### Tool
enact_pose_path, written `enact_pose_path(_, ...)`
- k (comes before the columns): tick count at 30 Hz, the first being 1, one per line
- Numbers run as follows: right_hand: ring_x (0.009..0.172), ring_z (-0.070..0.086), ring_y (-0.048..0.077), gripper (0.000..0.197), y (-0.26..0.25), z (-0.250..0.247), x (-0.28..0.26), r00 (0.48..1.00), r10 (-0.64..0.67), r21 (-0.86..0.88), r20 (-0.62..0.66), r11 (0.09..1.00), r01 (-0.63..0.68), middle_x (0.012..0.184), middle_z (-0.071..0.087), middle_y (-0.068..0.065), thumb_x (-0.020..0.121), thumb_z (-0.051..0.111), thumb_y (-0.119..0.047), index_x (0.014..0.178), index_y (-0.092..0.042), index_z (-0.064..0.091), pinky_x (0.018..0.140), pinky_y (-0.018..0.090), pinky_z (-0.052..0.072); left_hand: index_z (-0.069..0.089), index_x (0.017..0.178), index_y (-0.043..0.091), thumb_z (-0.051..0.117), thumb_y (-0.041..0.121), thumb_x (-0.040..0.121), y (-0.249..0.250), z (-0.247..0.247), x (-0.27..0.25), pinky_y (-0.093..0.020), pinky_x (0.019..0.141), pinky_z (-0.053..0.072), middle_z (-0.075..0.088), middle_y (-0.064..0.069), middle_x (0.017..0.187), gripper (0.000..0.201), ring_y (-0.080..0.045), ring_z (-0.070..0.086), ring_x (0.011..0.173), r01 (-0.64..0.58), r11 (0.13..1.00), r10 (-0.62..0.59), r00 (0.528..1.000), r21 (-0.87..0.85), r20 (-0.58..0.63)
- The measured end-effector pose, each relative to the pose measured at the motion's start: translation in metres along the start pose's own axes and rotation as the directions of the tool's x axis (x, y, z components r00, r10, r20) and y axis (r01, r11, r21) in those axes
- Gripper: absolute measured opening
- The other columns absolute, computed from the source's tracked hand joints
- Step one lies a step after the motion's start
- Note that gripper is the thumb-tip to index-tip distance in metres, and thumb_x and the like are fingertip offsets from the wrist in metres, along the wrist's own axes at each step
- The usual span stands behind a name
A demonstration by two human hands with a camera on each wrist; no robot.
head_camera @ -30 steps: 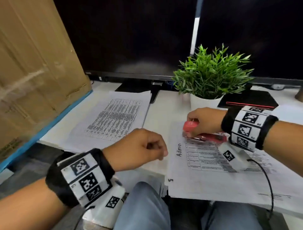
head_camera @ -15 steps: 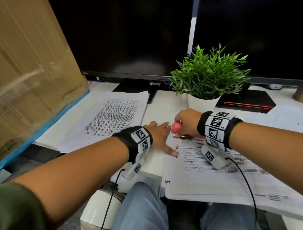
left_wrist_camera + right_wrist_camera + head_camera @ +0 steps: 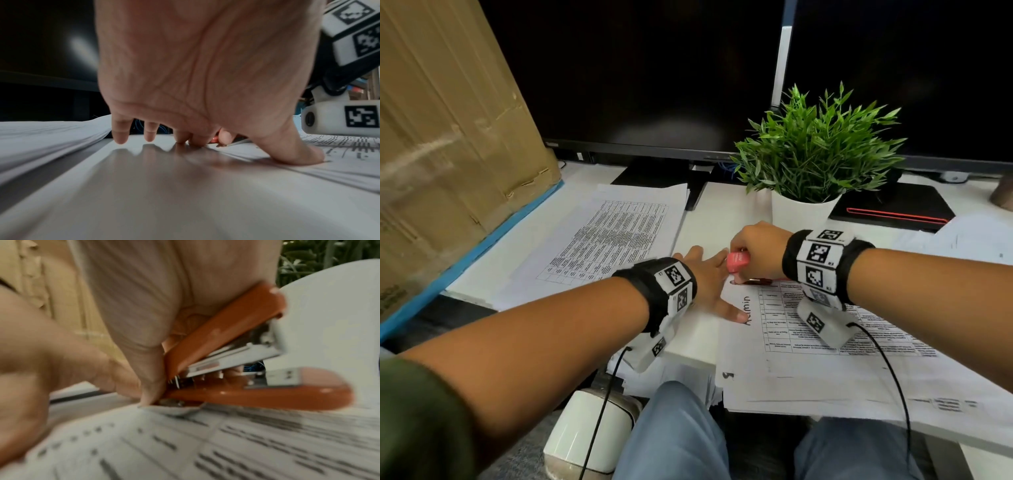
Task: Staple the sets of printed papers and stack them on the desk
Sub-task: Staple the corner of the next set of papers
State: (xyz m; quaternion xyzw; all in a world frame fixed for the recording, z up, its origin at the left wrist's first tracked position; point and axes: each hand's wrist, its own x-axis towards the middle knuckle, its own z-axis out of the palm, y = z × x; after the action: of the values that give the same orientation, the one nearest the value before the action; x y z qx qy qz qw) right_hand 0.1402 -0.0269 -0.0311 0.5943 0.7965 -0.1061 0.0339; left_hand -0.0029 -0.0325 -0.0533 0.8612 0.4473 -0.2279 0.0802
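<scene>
My right hand point(image 3: 755, 251) grips a pink-red stapler point(image 3: 737, 263) at the top left corner of a printed paper set marked "Admin" point(image 3: 825, 359). In the right wrist view the stapler point(image 3: 236, 353) stands with its jaws apart and its base on that corner. My left hand point(image 3: 709, 281) lies flat with straight fingers beside the stapler; its thumb point(image 3: 298, 151) presses the paper's left edge, the other fingertips point(image 3: 121, 134) touch the desk. A second printed stack point(image 3: 613, 240) lies at the left.
A potted green plant point(image 3: 811, 161) stands right behind my right hand. Two dark monitors point(image 3: 637, 75) fill the back, a cardboard box point(image 3: 441, 137) the left. A black pad with a red stripe point(image 3: 893, 209) lies at the back right. The desk's front edge point(image 3: 688, 356) is near my knees.
My left hand reached forward from a loose fist at the desk edge, opened, and now lies flat at the paper's corner. My right hand carried the stapler leftward to that corner.
</scene>
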Motion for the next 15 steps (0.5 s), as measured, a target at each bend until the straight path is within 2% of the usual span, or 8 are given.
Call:
enact_pose_path(2,0.081,0.059,0.021,0.028,0.001,0.002,-0.001,1.0,-0.003,0.018,-0.003,1.0,0.003,0.08,0.063,0.0,0.076,0.076,-0.038,0.082,-0.014,0.062,0.067,0.029,0.046,-0.002,0.155,0.032,0.045,0.086,0.072,-0.001,0.001,-0.001,-0.058,0.114,0.02,-0.004,0.014,0.162,0.109,-0.033,0.009,0.143,0.009,1.0,-0.009,1.0,-0.022,0.001)
enact_pose_path(4,0.079,0.061,0.022,0.037,0.003,0.002,0.0,0.997,0.06,0.029,0.046,0.998,-0.061,0.081,0.065,0.003,0.074,0.075,-0.045,0.085,-0.01,0.066,0.068,0.031,0.049,-0.007,0.154,0.033,0.046,0.085,0.072,0.0,-0.001,-0.003,-0.06,0.116,0.013,-0.011,0.011,0.163,0.11,-0.036,-0.002,0.147,0.028,0.999,-0.027,0.999,-0.03,0.017)
enact_pose_path(6,0.073,0.06,0.023,0.041,0.0,0.0,0.003,0.987,0.114,-0.006,0.111,0.993,-0.114,0.072,0.06,0.003,0.074,0.074,-0.05,0.073,-0.012,0.058,0.066,0.031,0.049,-0.01,0.154,0.033,0.046,0.085,0.073,0.001,-0.002,-0.003,-0.062,0.117,0.008,-0.014,0.01,0.163,0.111,-0.036,-0.01,0.148,0.045,0.998,-0.043,0.999,-0.038,0.033)
enact_pose_path(8,0.073,0.058,0.023,0.043,-0.005,-0.002,0.004,0.98,0.121,-0.094,0.156,0.99,-0.108,0.068,0.055,0.001,0.077,0.071,-0.051,0.07,-0.014,0.051,0.068,0.031,0.048,-0.009,0.154,0.033,0.046,0.085,0.072,0.002,-0.003,-0.003,-0.062,0.117,0.006,-0.014,0.009,0.163,0.112,-0.037,-0.011,0.148,0.056,0.998,-0.054,0.997,-0.03,0.046)
enact_pose_path(10,0.079,0.059,0.023,0.038,-0.009,-0.003,0.0,0.983,0.07,-0.157,0.169,0.987,-0.043,0.079,0.06,0.003,0.085,0.065,-0.047,0.086,-0.01,0.057,0.071,0.031,0.048,-0.006,0.154,0.033,0.046,0.086,0.071,0.003,-0.003,-0.002,-0.063,0.116,0.008,-0.013,0.01,0.163,0.111,-0.038,-0.009,0.147,0.064,0.998,-0.064,0.997,-0.008,0.053)
enact_pose_path(12,0.082,0.056,0.022,0.038,-0.011,0.001,-0.006,0.992,-0.01,-0.172,0.126,0.984,0.032,0.096,0.062,0.006,0.091,0.06,-0.039,0.11,-0.008,0.053,0.07,0.03,0.045,-0.002,0.155,0.034,0.046,0.086,0.071,0.004,-0.005,-0.002,-0.062,0.116,0.01,-0.009,0.012,0.163,0.109,-0.038,-0.006,0.147,0.067,0.998,-0.068,0.996,0.012,0.051)
enact_pose_path(13,0.08,0.054,0.021,0.039,-0.011,0.003,-0.009,0.995,-0.044,-0.178,0.093,0.982,0.06,0.094,0.06,0.004,0.091,0.059,-0.037,0.116,-0.009,0.047,0.068,0.03,0.043,0.001,0.155,0.033,0.046,0.086,0.072,0.005,-0.006,-0.003,-0.062,0.116,0.01,-0.005,0.012,0.163,0.108,-0.038,-0.005,0.147,0.067,0.998,-0.068,0.997,0.016,0.049)
enact_pose_path(15,0.07,0.051,0.019,0.037,-0.011,0.008,-0.013,0.994,-0.096,-0.226,0.05,0.968,0.105,0.08,0.05,-0.004,0.091,0.057,-0.036,0.116,-0.013,0.04,0.061,0.029,0.041,0.01,0.155,0.032,0.046,0.084,0.074,0.007,-0.007,-0.004,-0.061,0.116,0.012,0.004,0.01,0.162,0.103,-0.039,-0.003,0.147,0.064,0.998,-0.065,0.997,0.029,0.05)
